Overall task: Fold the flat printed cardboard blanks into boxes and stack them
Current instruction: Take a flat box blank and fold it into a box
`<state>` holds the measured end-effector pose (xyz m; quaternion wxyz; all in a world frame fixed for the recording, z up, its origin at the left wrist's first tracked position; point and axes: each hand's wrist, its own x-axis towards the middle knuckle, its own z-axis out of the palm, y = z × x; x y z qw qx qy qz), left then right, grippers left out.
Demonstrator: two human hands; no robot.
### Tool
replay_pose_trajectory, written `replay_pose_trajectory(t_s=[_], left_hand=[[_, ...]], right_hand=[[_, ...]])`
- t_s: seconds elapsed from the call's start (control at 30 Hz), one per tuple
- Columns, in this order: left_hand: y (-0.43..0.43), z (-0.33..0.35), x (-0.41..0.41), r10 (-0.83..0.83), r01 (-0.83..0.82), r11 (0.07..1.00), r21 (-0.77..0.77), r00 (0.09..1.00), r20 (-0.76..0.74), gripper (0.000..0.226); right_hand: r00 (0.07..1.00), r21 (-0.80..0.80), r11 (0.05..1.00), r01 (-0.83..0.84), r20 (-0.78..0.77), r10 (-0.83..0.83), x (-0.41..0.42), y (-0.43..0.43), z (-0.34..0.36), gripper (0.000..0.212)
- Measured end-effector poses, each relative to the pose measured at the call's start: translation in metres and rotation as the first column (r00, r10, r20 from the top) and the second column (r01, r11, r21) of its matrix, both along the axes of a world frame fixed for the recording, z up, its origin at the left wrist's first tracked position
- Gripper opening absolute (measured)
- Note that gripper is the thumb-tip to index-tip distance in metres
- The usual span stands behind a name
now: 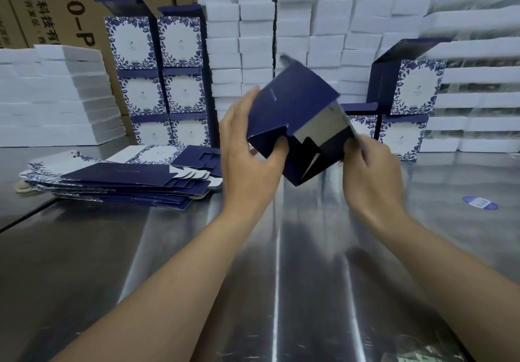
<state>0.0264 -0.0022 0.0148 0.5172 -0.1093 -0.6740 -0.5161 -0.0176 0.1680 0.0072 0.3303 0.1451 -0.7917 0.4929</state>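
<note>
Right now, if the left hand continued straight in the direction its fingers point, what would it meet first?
The left hand already grips the half-folded box, so it meets that first. Beyond the box, its fingers point up and away toward the wall of white foam blocks; the depth there is unclear.

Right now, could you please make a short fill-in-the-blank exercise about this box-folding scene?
1. Both hands hold a half-folded box of dark ____ cardboard.
2. The pile of flat blanks lies to the ____ of the left hand.
3. The right hand grips the box's ____ edge.

Missing words: blue; left; right
</note>
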Motion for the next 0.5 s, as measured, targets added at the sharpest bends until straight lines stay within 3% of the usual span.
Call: replay_pose_trajectory(t_s=[0.1,0.17,0.23,0.33,0.43,0.5], left_hand=[[-0.001,-0.001,0.001,0.034,-0.033,0.999,-0.017,0.998,0.06,0.048],[0.0,-0.002,0.003,0.055,-0.052,0.998,-0.024,0.988,0.147,0.044],[0.001,-0.003,0.007,0.075,-0.066,0.996,-0.057,0.981,0.18,0.045],[0.004,-0.002,0.012,-0.058,0.068,0.997,-0.046,0.98,0.189,0.05],[0.007,0.0,0.011,-0.247,0.234,0.968,0.088,0.948,0.2,0.061],[0.007,0.0,0.007,-0.335,0.303,0.939,0.165,0.915,0.225,0.057]], right_hand=[[0.999,-0.101,0.994,-0.049,-0.01,0.049,-0.002,0.0,-0.002,0.024],[0.997,-0.126,0.99,-0.069,-0.029,0.065,-0.003,0.0,-0.002,0.029],[0.998,-0.091,0.994,-0.053,-0.049,0.049,-0.003,-0.001,0.0,0.02],[0.998,-0.067,0.997,-0.049,-0.044,0.046,-0.003,-0.002,0.0,0.033],[0.998,-0.066,0.996,-0.054,-0.038,0.051,-0.003,-0.003,-0.001,0.039],[0.999,-0.087,0.996,-0.037,-0.027,0.035,-0.004,-0.002,0.001,0.04]])
